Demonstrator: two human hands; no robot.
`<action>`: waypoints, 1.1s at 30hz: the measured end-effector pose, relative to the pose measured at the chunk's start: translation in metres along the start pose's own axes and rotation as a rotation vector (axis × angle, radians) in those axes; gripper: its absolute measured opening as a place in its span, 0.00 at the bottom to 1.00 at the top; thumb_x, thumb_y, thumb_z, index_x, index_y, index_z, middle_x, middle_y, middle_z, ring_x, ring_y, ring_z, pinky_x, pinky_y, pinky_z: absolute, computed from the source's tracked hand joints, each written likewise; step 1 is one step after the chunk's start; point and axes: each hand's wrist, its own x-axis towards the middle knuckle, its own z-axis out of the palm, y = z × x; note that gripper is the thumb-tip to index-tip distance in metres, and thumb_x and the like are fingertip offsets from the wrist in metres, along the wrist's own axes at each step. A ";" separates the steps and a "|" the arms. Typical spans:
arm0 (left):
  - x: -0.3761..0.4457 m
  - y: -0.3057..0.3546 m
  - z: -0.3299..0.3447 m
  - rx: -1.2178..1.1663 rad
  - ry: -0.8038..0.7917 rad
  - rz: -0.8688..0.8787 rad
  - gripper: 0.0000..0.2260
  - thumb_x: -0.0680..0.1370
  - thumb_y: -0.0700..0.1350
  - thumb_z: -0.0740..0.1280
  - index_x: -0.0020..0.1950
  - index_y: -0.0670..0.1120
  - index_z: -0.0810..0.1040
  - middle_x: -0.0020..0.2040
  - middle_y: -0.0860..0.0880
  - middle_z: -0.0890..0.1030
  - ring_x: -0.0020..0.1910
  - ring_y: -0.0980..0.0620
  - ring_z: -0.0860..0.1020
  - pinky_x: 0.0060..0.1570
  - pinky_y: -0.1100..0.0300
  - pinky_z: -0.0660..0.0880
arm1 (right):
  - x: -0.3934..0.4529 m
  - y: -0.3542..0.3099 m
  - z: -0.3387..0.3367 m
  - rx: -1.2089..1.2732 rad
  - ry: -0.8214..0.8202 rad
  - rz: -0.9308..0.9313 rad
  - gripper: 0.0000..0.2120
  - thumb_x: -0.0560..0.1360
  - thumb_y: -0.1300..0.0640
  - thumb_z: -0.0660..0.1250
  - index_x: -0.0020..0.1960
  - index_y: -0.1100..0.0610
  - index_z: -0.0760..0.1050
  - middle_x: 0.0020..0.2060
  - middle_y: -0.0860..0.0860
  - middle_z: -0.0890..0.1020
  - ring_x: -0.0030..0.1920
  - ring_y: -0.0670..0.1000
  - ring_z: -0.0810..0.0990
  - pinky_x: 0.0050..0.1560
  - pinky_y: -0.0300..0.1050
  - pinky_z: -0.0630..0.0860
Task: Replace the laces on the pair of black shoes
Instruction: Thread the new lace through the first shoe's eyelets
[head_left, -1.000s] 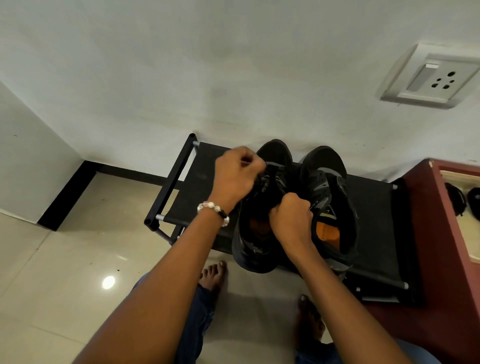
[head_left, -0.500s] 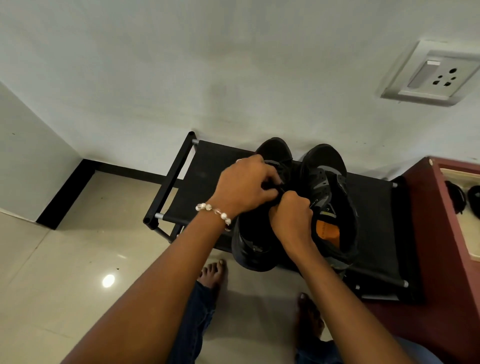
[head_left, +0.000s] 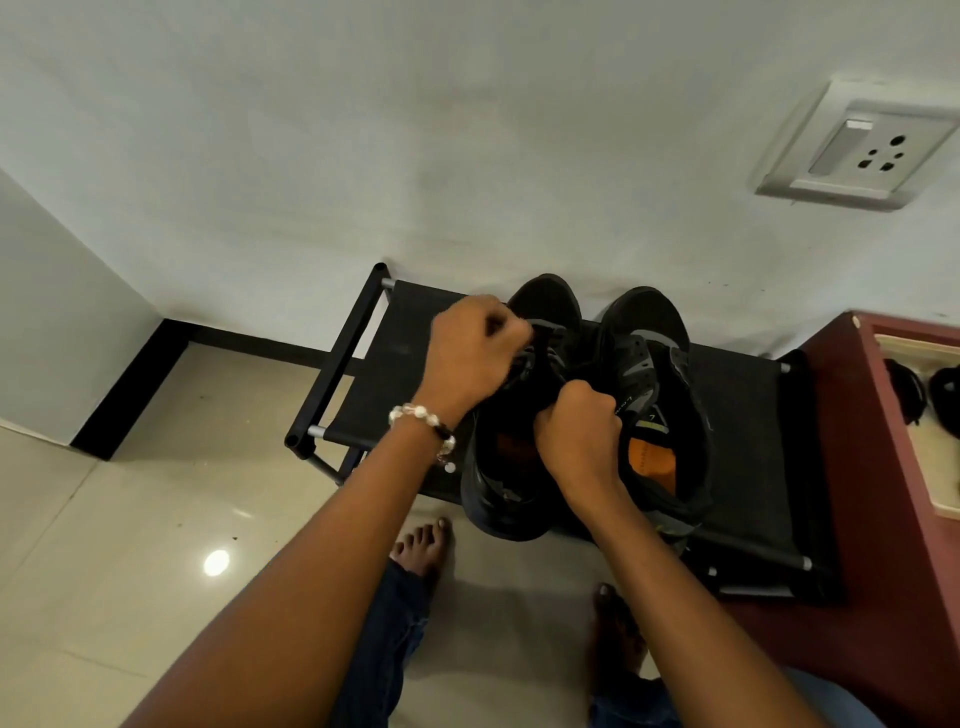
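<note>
Black shoes, pair: both on shoe rack (head_left: 737, 415), toes to wall.
Left shoe (head_left: 511, 467): your left hand (head_left: 475, 358) fisted at its lace area, prob. pinching lace; hidden.
Your right hand (head_left: 579, 431) fisted beside tongue; grip unclear.
Right shoe (head_left: 660, 395): untouched, right of it.

A domestic interior is indicated. Glossy tiled floor (head_left: 130, 545) with black skirting (head_left: 249, 340) is noted, a white wall socket (head_left: 857, 148), a low black shoe rack (head_left: 395, 358) against the wall, and a maroon cabinet (head_left: 852, 467) beside it.
</note>
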 end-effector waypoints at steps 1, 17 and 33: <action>0.001 0.002 -0.006 -0.275 0.020 -0.122 0.07 0.76 0.43 0.65 0.41 0.43 0.79 0.38 0.50 0.81 0.39 0.54 0.79 0.41 0.59 0.75 | 0.000 0.000 0.000 -0.001 0.004 0.003 0.06 0.79 0.62 0.59 0.47 0.63 0.72 0.45 0.59 0.78 0.47 0.62 0.79 0.37 0.45 0.67; -0.008 0.000 0.007 0.485 -0.192 0.364 0.08 0.75 0.46 0.70 0.53 0.48 0.82 0.50 0.49 0.73 0.52 0.49 0.72 0.51 0.58 0.71 | 0.000 -0.001 -0.001 -0.024 -0.020 -0.004 0.06 0.79 0.62 0.58 0.49 0.63 0.72 0.44 0.58 0.76 0.42 0.58 0.74 0.38 0.47 0.67; -0.004 0.003 0.006 0.434 -0.479 0.229 0.13 0.82 0.44 0.57 0.46 0.36 0.74 0.47 0.39 0.73 0.45 0.44 0.72 0.45 0.51 0.71 | 0.001 0.001 0.003 0.012 0.003 0.010 0.09 0.80 0.60 0.58 0.51 0.64 0.75 0.46 0.59 0.79 0.46 0.60 0.79 0.38 0.46 0.68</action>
